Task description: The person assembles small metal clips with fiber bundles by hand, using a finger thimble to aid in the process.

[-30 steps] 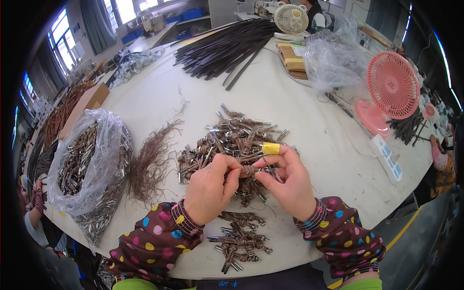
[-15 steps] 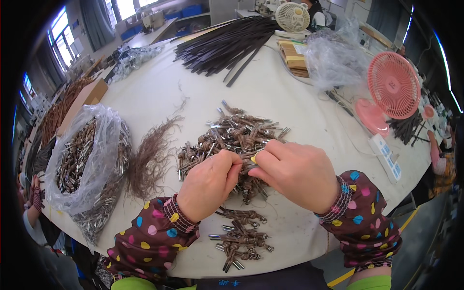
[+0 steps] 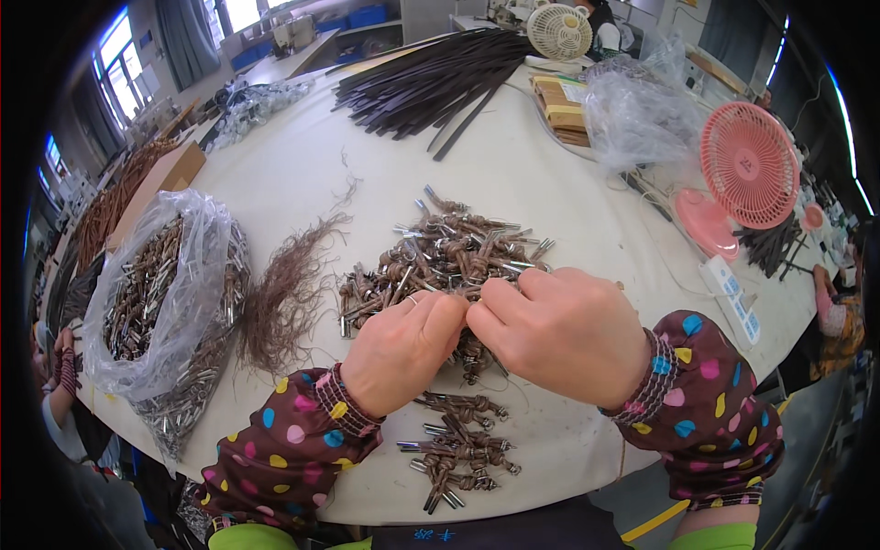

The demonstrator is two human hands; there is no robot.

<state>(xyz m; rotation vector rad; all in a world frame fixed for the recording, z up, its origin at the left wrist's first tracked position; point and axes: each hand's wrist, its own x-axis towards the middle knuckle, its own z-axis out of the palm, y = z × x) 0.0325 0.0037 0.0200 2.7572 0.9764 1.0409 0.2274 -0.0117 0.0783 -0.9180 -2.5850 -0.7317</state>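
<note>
Above the near edge of a pile of brown knotted cords with silver metal tips (image 3: 463, 243), my two hands meet, fingertips touching. My left hand (image 3: 403, 353) is closed in a pinch, thumb and fingers pressed together. My right hand (image 3: 564, 335) has its fingers curled in against the left fingertips. Whatever they grip between them is hidden by the fingers. Closer to me, a smaller group of the same knotted cords (image 3: 458, 449) lies on the white table (image 3: 568, 458). Left of the pile sits a tangle of loose brown threads (image 3: 286, 298).
A clear plastic bag (image 3: 188, 321) full of knotted cords stands at the left, by a cardboard box (image 3: 170, 183). Dark flat strips (image 3: 417, 87) lie at the back. A pink fan (image 3: 747, 165) and white power strip (image 3: 731, 298) are at the right. Other people sit at both sides.
My hands have drawn together until the fingertips meet, and the right hand has turned inward. A small yellow item seen at my right fingers before is now hidden.
</note>
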